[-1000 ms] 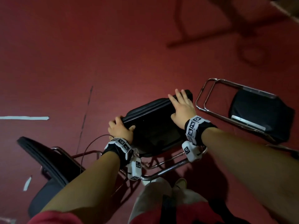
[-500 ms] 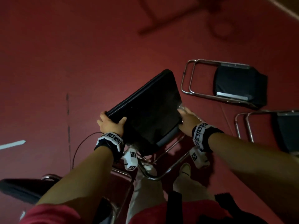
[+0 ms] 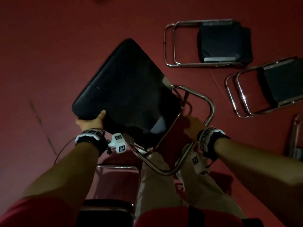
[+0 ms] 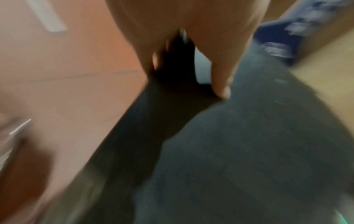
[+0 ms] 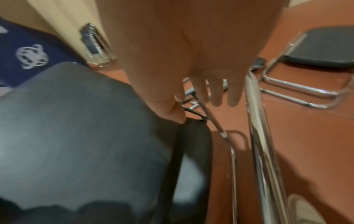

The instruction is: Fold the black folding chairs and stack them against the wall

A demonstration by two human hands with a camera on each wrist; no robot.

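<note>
Head view is pretty dark, but you can make out the red floor (image 3: 57, 54) filling most of it, with three more folded chairs lying flat on it off to the person's right: one (image 3: 213, 41) up top, a second (image 3: 268, 86) just below and to the right of it, and a sliver of a third (image 3: 296, 136) at the right edge.

Then the main thing, the black folding chair (image 3: 124, 90) the person has got up in front of them. Its padded seat is tipped up toward the camera and the chrome frame (image 3: 208, 99) loops round on the right side and down in front of the light-coloured trousers (image 3: 157, 182).

Left hand (image 3: 90, 122) has the near left corner of the seat, thumb lying on top of the cushion and fingers tucked underneath. Left wrist view is badly blurred but shows the same: thumb (image 4: 222, 84) on the dark cushion, fingers under the edge.

Right hand (image 3: 193, 126) is on the right side, between the seat edge and the chrome tube. Right wrist view shows its fingers (image 5: 216, 94) hanging pretty much straight and spread beside the tube, thumb tip touching the seat's edge, not gripping anything that I can see.
</note>
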